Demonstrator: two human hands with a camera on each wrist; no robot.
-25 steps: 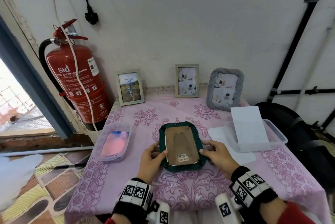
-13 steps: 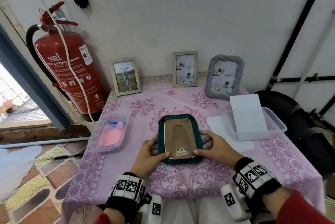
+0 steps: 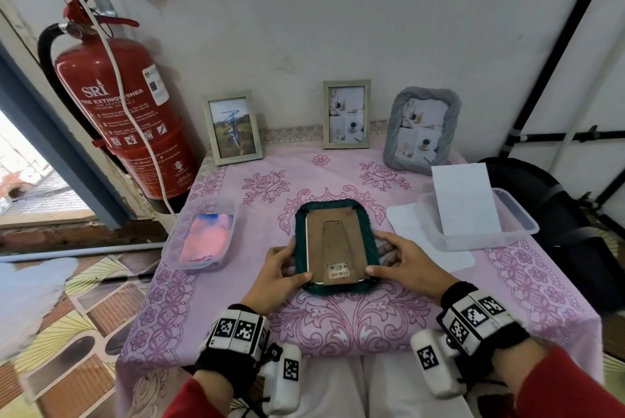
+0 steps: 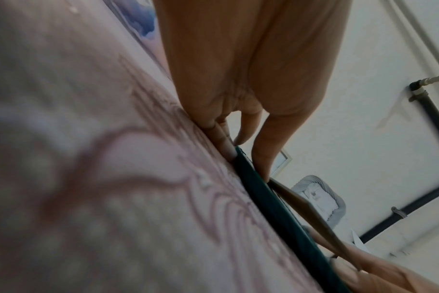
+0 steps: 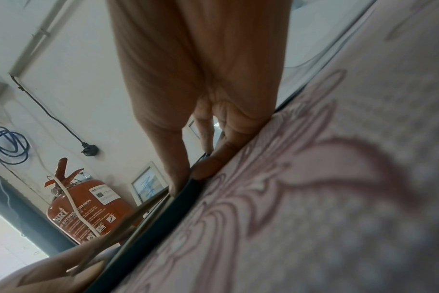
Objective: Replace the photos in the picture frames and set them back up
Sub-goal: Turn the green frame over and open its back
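The fingers of the left hand are tucked under the green frame's left edge, thumb on top; the right hand grips the opposite edge likewise. The frame is held face down on the worktop, its long axis pointing away from the person, equally near both hands.

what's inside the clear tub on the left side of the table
The clear tub holds a pink and blue print lying flat. Anything beneath that print is covered, so I cannot tell whether more photos are stacked there.
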